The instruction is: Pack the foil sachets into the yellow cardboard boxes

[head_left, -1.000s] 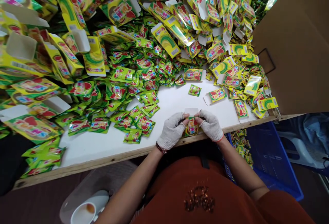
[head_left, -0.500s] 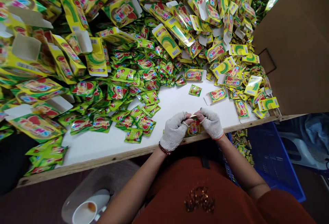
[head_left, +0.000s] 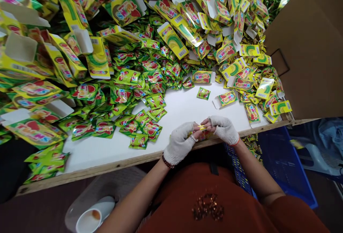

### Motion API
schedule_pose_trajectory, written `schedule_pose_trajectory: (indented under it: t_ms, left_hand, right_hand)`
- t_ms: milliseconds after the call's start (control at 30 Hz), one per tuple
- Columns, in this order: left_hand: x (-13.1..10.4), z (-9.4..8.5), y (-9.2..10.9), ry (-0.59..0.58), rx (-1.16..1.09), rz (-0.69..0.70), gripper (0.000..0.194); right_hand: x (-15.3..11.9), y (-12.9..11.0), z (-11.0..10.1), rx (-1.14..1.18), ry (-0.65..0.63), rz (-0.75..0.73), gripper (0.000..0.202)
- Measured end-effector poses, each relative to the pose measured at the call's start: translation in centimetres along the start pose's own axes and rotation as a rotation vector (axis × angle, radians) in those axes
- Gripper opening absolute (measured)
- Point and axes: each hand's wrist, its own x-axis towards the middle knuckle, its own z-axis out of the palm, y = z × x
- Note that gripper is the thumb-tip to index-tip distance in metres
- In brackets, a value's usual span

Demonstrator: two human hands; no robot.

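Both hands wear white fingerless gloves and meet near the front edge of the white table (head_left: 184, 106). My left hand (head_left: 182, 141) and my right hand (head_left: 222, 128) have their fingers closed round the two sides of a small yellow box (head_left: 204, 133), its top end between the fingertips. Fingers hide much of the box. Beyond them a single green sachet (head_left: 203, 93) lies flat, with an open yellow box (head_left: 227, 99) to its right. Left of my left hand lie several green sachets (head_left: 138, 141).
Yellow boxes (head_left: 125, 10) and green sachets are heaped across the back and left. A brown carton (head_left: 308, 54) stands at right, above a blue crate (head_left: 284, 168). A white cup (head_left: 89, 220) sits low at left. Wooden strip (head_left: 118, 166) edges the table.
Both hands have shifted slightly, my right hand to the right and my left a little lower left. The box's top now shows as a narrow yellow edge between the fingertips.
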Motion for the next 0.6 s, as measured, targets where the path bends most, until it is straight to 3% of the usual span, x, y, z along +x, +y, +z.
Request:
schedule_pose_trajectory:
  t_ms: [167,233,333,467,600]
  left_hand:
    - [-1.0,1.1,-1.0,0.076,0.098,0.201,0.018]
    - [-0.6,1.3,-1.2,0.112,0.109,0.161,0.015]
    - [0.4,1.3,-1.3,0.075,0.063,-0.038,0.017]
    - [1.7,0.3,-1.4,0.081,-0.010,-0.193,0.033]
    - [3.6,-1.5,-2.1,0.157,0.302,-0.058,0.027]
  right_hand:
    - [-1.2,1.3,0.5,-0.089,0.014,-0.063,0.020]
    - [-0.9,1.6,1.3,-0.106,0.088,-0.019,0.018]
    - [-0.3,1.8,2.2,-0.094,0.239,0.113,0.019]
    - [-1.3,1.4,0.8,0.201,0.421,0.256,0.042]
    - [-3.4,0.3,-2.5,0.636,0.380,0.216,0.068]
